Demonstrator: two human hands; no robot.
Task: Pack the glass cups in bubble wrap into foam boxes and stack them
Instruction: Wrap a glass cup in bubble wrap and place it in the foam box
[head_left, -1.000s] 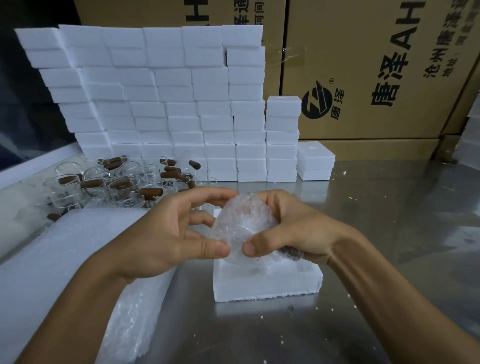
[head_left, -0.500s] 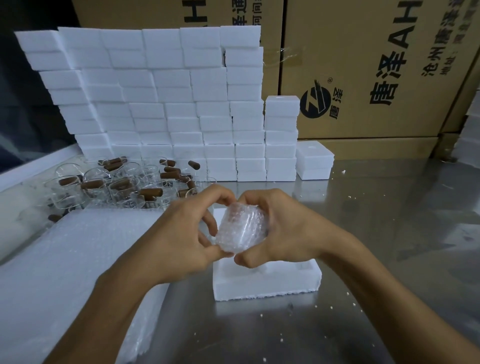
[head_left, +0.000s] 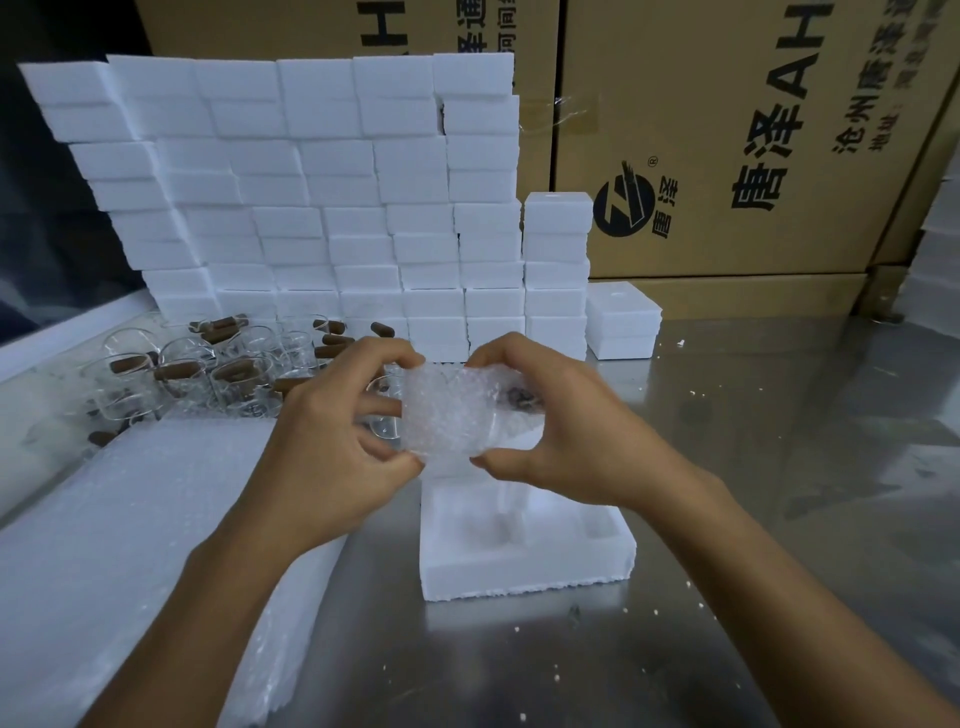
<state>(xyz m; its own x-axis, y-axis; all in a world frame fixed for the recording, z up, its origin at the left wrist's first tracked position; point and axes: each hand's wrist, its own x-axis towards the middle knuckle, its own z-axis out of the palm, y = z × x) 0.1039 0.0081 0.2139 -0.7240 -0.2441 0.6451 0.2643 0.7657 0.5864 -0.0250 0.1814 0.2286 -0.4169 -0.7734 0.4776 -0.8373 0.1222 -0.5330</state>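
Head view: left hand (head_left: 337, 441) and right hand (head_left: 561, 431) both pinch the bubble-wrapped glass cup (head_left: 452, 410), held in the air just above the open foam box (head_left: 524, 561) at mid-bench. Stacked foam boxes (head_left: 311, 208) line the far edge of the bench (head_left: 779, 519); unwrapped cups (head_left: 208, 374) lie toward the far left corner.

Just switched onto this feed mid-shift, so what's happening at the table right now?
A person is wrapping a glass cup in bubble wrap, holding the bundle between the left hand and right hand just above an open foam box on the metal table. The cup is not in the box yet. More unwrapped glass cups sit at the left, a stack of bubble wrap sheets lies in front of them, and a wall of stacked foam boxes stands behind.
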